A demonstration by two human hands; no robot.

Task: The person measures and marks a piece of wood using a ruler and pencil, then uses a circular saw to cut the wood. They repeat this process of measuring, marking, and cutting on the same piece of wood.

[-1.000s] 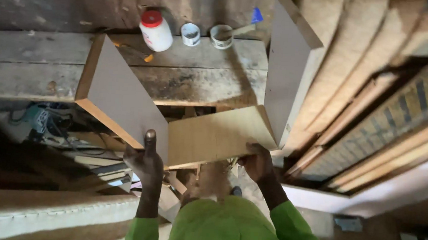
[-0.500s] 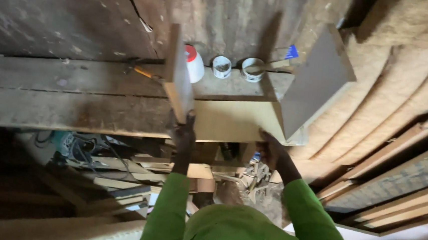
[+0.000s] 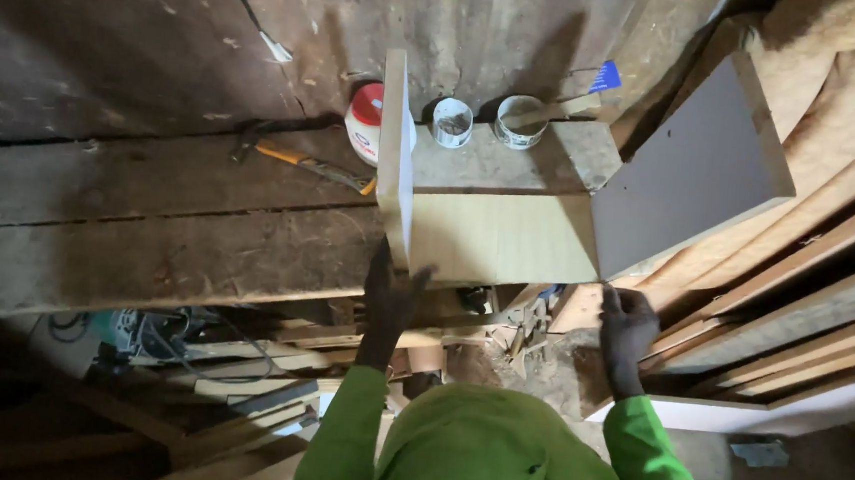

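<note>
A three-sided box of boards stands on the rough wooden workbench (image 3: 147,230). Its pale wooden bottom panel (image 3: 498,237) lies flat, with a thin left side panel (image 3: 394,158) upright and a grey right side panel (image 3: 688,168) leaning outward. My left hand (image 3: 389,298) grips the near lower corner of the left panel. My right hand (image 3: 626,329) holds the near lower corner of the grey right panel. Both arms wear green sleeves.
On the bench behind the box stand a white bottle with a red cap (image 3: 365,125) and two small round tins (image 3: 453,122). A hammer with an orange handle (image 3: 303,161) lies left of the box. Stacked planks (image 3: 795,296) lean at the right; scrap wood and cables (image 3: 170,342) lie below.
The box has been set down flat on the bench and turned square to me. Both hands have stayed at its near corners.
</note>
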